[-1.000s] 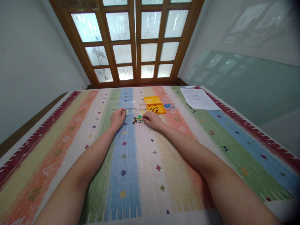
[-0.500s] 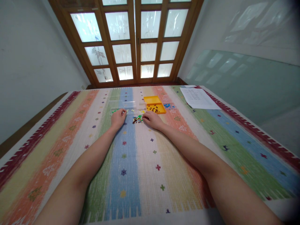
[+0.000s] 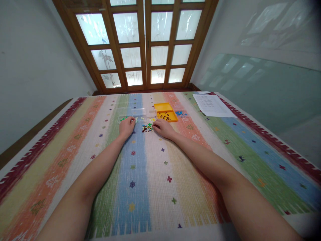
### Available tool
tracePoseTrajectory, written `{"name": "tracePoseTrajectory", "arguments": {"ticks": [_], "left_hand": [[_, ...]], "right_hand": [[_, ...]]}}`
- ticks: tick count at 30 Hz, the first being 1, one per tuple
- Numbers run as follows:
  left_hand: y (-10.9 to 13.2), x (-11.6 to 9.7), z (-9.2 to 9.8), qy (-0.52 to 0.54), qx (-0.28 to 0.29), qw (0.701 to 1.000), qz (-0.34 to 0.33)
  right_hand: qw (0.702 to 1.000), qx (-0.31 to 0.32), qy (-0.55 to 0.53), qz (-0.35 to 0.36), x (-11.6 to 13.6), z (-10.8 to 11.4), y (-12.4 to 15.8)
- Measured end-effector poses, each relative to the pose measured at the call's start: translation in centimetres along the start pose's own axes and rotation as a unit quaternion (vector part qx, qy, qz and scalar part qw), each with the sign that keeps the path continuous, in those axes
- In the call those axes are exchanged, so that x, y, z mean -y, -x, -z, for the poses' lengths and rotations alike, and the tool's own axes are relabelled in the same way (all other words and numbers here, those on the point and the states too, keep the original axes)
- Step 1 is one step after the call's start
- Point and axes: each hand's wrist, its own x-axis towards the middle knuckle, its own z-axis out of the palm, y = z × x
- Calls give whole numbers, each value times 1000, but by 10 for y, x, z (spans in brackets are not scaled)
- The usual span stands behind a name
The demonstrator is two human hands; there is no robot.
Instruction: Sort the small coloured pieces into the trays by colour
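Note:
My left hand (image 3: 127, 126) is closed at the front edge of a clear plastic box (image 3: 120, 121) with green and pale pieces in it. What its fingertips hold, if anything, is too small to make out. My right hand (image 3: 162, 128) is curled closed at the right side of a pile of small mixed-colour pieces (image 3: 147, 128); its fingertips touch or nearly touch the pile. Just behind the right hand lies an open orange box (image 3: 175, 117) with dark brown pieces in it. Yellow pieces (image 3: 152, 119) lie between the two boxes.
Blue pieces (image 3: 180, 113) sit in a clear box right of the orange one. A printed paper sheet (image 3: 213, 105) lies at the far right. The striped tablecloth (image 3: 160, 201) covers the table. Wooden glazed doors (image 3: 145, 50) stand behind it.

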Motion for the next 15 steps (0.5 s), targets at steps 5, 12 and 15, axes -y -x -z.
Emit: {"name": "tracePoseTrajectory", "arguments": {"ticks": [5,12,15], "left_hand": [[0,-1,1,0,3,1000,2],[3,-5,2,15,16,999,-47],[8,-12,2,21,44,994,-94]], "right_hand": [[1000,4,3,-3,-1,-1,0],[1000,4,7,-2,0,-1,-1],[1000,3,7,-7,0,-1,-1]]}}
